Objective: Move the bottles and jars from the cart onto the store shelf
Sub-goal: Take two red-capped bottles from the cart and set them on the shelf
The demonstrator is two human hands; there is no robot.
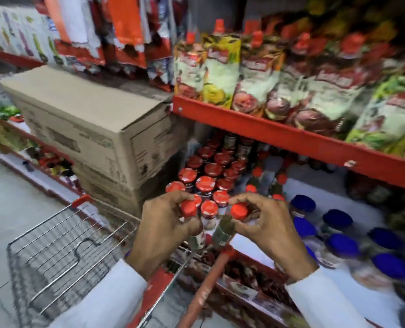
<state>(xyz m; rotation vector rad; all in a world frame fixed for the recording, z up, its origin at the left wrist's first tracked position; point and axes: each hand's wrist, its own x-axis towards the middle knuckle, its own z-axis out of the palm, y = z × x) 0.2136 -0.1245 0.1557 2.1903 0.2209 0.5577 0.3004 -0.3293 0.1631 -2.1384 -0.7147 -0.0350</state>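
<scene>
My left hand [163,223] grips a small red-capped bottle [189,209] by its neck. My right hand [265,221] holds a second red-capped bottle [239,212] with dark contents, tilted so its base points down to the left. Both bottles hang side by side above the front edge of the white shelf [334,200]. Just behind them on that shelf stand several red-lidded jars [205,184]. The wire cart [62,247] sits at the lower left, its red handle [206,287] below my hands. The picture is blurred.
Blue-lidded jars [341,242] fill the shelf to the right. Stacked cardboard boxes [90,124] stand left of the jars. A red shelf edge [291,138] overhead carries spouted pouches [222,69]. A lower shelf of packets [244,287] lies beneath my hands.
</scene>
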